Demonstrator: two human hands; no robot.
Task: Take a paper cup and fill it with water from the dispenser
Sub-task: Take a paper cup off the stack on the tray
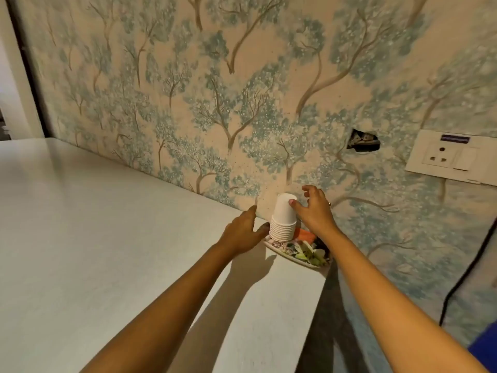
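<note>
Paper cups [283, 219], stacked upside down, stand on a patterned plate [289, 253] at the counter's [107, 238] far right corner. The right hand's [313, 211] grip pinches the top cup. The left hand [242, 234] lies open beside the stack's base.

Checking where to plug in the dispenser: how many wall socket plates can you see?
1: the white socket plate on the wallpapered wall, right of the cup stack. Others may lie outside the view.

Tree-patterned wallpaper [242, 90] behind white counter [107, 238], wall socket [451, 157] right.
</note>
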